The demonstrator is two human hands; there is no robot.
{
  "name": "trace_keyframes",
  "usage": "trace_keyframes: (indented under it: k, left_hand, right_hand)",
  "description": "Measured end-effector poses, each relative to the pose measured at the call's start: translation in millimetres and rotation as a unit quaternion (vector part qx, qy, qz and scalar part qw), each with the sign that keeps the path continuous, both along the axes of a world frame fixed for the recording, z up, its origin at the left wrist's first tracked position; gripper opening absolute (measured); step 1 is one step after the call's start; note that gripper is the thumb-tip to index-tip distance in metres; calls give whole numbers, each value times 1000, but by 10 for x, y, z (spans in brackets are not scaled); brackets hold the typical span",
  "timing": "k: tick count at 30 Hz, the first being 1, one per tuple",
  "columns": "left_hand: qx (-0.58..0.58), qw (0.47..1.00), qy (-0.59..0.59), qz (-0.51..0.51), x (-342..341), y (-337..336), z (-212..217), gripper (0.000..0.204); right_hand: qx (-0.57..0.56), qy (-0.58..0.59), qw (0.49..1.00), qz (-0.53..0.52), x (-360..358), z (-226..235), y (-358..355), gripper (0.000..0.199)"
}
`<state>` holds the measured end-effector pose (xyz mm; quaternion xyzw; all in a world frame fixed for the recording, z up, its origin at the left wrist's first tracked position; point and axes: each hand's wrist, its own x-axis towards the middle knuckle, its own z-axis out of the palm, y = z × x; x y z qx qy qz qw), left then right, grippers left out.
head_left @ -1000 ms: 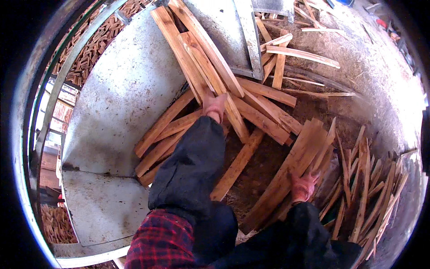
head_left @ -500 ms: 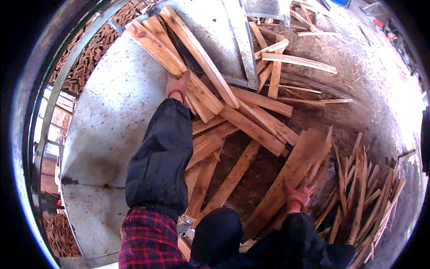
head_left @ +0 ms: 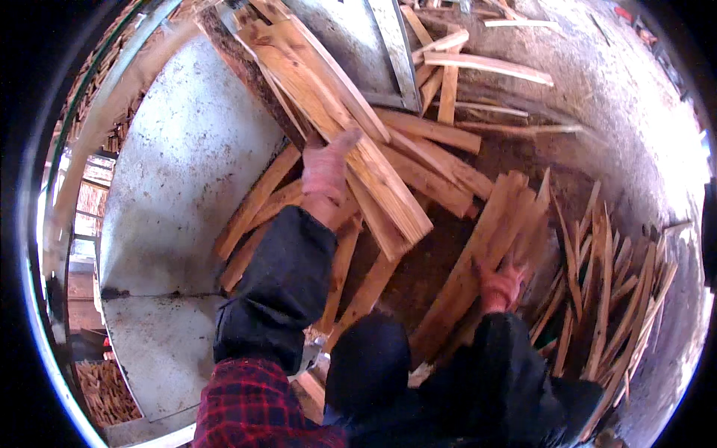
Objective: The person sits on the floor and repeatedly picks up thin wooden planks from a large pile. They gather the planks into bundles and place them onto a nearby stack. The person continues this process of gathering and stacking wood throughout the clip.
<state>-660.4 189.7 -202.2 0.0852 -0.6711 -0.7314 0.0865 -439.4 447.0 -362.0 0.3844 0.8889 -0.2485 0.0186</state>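
My left hand (head_left: 326, 168), in a pinkish glove, is closed around the edge of a long wooden board (head_left: 351, 145). More boards lie against that one, among them a dark, bark-edged board (head_left: 250, 71) on its left. They slant from the upper left toward the middle, above a loose heap of planks. My right hand (head_left: 499, 285), gloved alike, rests with fingers spread on a group of planks (head_left: 470, 261) at the right. Its fingertips are slightly blurred, and the planks' lower ends are partly hidden by my dark sleeve.
A pale metal sheet (head_left: 172, 224) covers the left side, and a metal-framed panel (head_left: 394, 56) stands at the top. Thin offcuts (head_left: 605, 299) stand bunched at the right. Loose strips (head_left: 493, 67) lie on the floor at the upper right. My knee (head_left: 370, 358) is at bottom centre.
My left hand has come nearer and to the right, bringing its boards across the heap. The dark bark-edged board now shows beside them. My right hand stays on its planks while the view shifts.
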Motion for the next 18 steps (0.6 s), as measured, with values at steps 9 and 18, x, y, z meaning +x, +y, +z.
trace_keyframes:
  k: [9,18]
  left_hand:
    - [-181,961,-114,-173,1562,731,-411,54]
    - [-463,717,-140,-501,2103,1179,-899,76]
  right_hand:
    - [-34,137,989,46,24,0,209,73]
    - [-104,-3,994,16,-33,328,94,106]
